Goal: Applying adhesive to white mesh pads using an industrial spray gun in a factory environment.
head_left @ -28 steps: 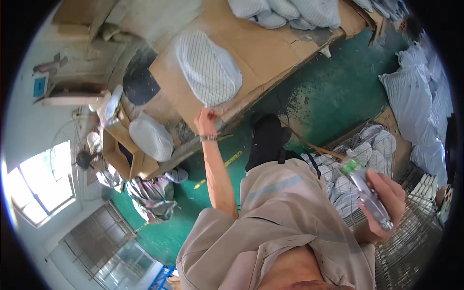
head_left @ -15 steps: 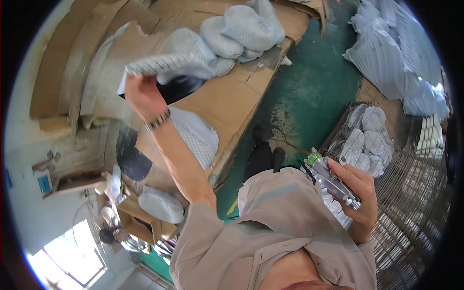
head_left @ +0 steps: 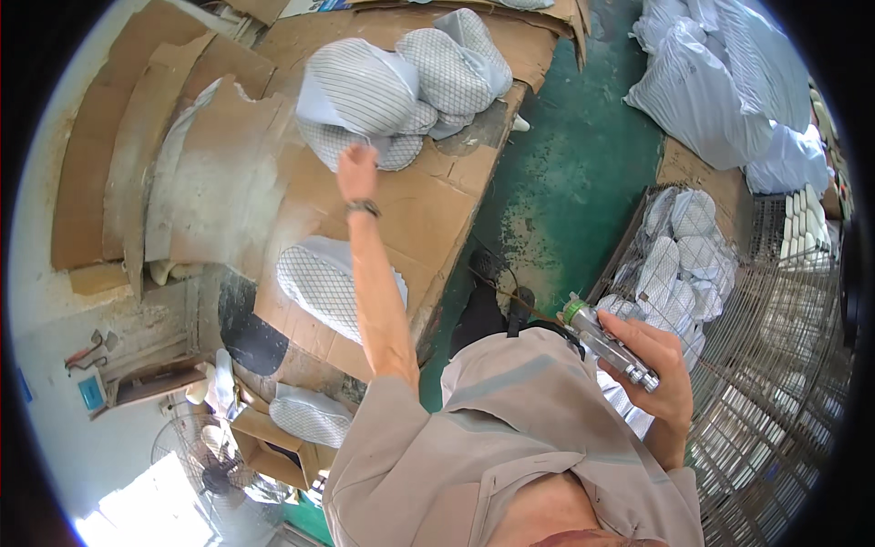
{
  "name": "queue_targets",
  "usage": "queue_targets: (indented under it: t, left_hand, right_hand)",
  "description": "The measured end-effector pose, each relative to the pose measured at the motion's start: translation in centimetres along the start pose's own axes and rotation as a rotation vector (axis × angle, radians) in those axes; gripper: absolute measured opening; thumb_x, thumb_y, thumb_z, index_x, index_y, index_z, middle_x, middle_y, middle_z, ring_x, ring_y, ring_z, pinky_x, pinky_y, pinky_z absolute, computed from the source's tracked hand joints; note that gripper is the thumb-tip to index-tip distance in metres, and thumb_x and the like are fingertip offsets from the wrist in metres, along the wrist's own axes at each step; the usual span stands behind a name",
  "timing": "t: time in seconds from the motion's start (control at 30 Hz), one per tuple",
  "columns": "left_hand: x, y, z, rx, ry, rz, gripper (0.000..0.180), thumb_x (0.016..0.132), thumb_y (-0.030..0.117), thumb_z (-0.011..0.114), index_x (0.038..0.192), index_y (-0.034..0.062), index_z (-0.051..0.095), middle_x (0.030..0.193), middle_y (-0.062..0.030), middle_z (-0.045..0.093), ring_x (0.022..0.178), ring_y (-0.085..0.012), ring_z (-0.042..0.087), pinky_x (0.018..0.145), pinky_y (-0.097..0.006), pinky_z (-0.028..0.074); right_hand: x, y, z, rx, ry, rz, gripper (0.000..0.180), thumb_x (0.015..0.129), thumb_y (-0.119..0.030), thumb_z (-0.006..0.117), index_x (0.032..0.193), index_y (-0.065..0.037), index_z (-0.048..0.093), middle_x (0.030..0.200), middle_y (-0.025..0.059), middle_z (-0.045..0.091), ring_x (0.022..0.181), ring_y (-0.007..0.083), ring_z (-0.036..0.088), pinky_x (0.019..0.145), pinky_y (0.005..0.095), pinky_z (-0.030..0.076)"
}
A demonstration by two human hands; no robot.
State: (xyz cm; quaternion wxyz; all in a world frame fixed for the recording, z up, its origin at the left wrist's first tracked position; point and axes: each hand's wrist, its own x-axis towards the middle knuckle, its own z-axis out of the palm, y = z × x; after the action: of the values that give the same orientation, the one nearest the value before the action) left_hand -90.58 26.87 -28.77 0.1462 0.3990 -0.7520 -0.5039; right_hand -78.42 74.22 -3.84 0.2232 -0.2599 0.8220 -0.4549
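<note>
My left hand (head_left: 357,171) is stretched out over the bench, its fingers curled at the near edge of a white piece with grey stripes (head_left: 357,84). The hand is slightly blurred, and its fingertips are partly hidden. That striped piece lies on a pile of white quilted pieces (head_left: 445,71). Another white piece with a diamond pattern (head_left: 319,283) rests on the bench beside my left forearm. On the right, my right hand (head_left: 652,360) is wrapped round a metal spray gun (head_left: 609,346) with a green ring, held in front of my body.
Brown cardboard (head_left: 437,196) covers the bench. A wire rack (head_left: 766,365) stands at the right, with a heap of white quilted pieces (head_left: 679,264) near it. Stuffed white sacks (head_left: 697,91) lie at the far right. Lower left are a fan (head_left: 219,479) and an open carton (head_left: 264,447).
My left hand has moved right with the striped piece, which now lies on the pile instead of hanging in the air. My right hand still grips the spray gun, slightly farther left.
</note>
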Motion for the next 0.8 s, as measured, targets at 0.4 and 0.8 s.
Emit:
queue_targets:
  t: [0.4, 0.8]
  left_hand:
    - [-26.3, -16.4, -10.8, 0.964, 0.226, 0.157, 0.095, 0.081, 0.049, 0.070, 0.151, -0.0015, 0.031, 0.162, -0.0207, 0.019, 0.150, -0.0406, 0.011, 0.119, -0.057, 0.010]
    - [-26.5, -18.1, -8.6, 0.830, 0.160, 0.164, 0.112, 0.077, 0.062, 0.067, 0.153, -0.0063, 0.020, 0.162, -0.0263, 0.005, 0.152, -0.0391, -0.001, 0.118, -0.060, -0.004]
  right_hand:
    - [-0.5, -1.2, 2.5, 0.010, -0.226, -0.266, 0.062, 0.066, 0.004, 0.073, 0.127, 0.003, 0.062, 0.088, 0.0182, 0.065, 0.073, 0.0293, 0.064, 0.067, 0.0308, 0.049]
    - [-0.2, -7.2, 8.0, -0.042, -0.283, -0.309, 0.061, 0.066, 0.002, 0.073, 0.125, 0.008, 0.061, 0.082, 0.0172, 0.062, 0.068, 0.0262, 0.060, 0.064, 0.0296, 0.046]
